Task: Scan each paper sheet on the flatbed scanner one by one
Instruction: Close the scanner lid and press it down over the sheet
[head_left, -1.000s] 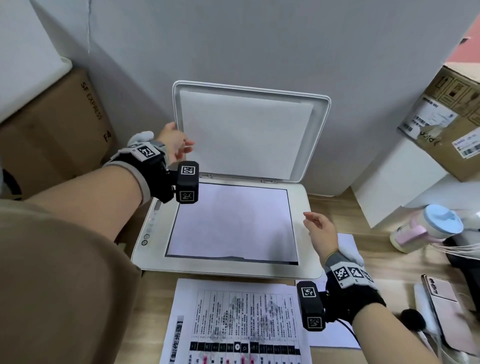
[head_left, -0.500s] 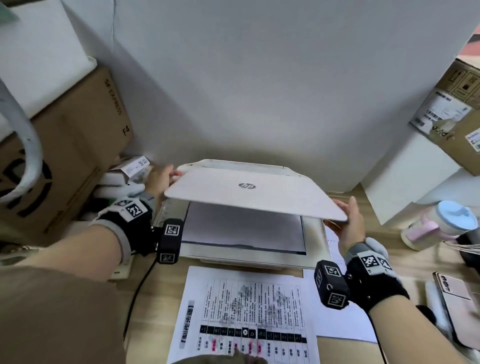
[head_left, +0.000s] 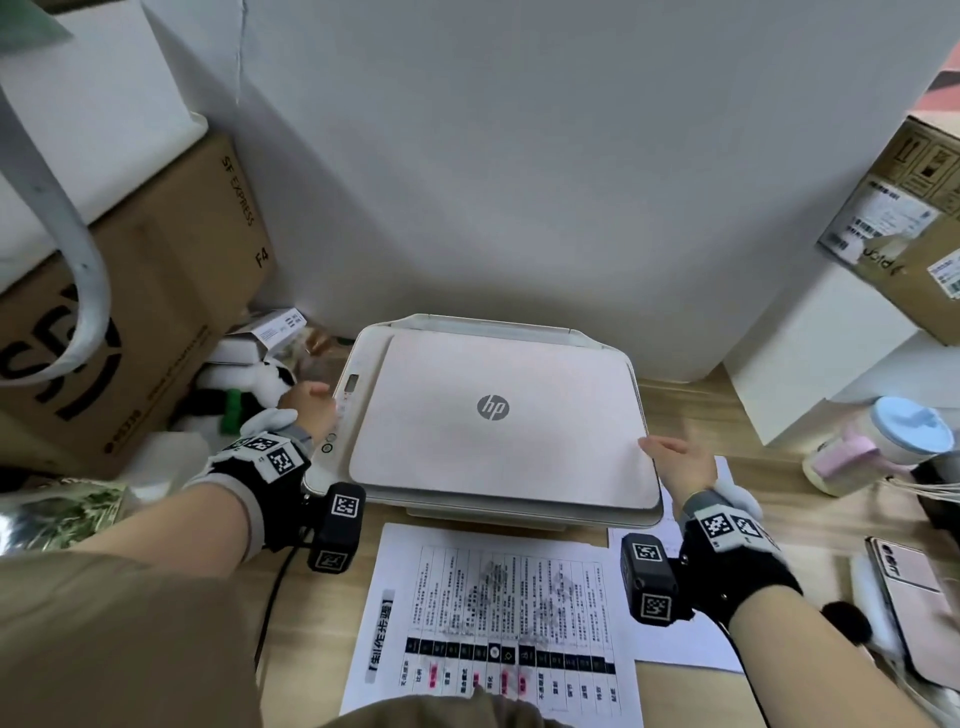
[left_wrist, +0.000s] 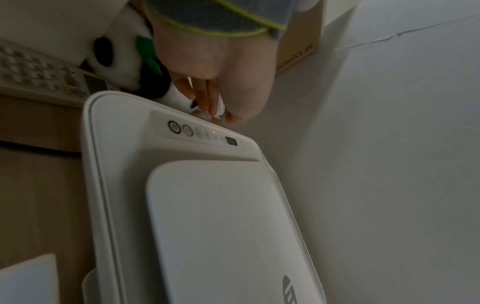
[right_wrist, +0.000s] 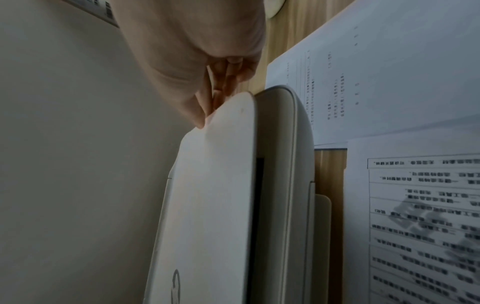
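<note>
Lowered since before, the scanner lid now lies almost shut; right hand at 3 o'clock pinches its edge to ease it down, left hand at 9 o'clock, fingers loosely curled, holds nothing.

Scanner against wall — printed sheet before it, bottle right
</note>
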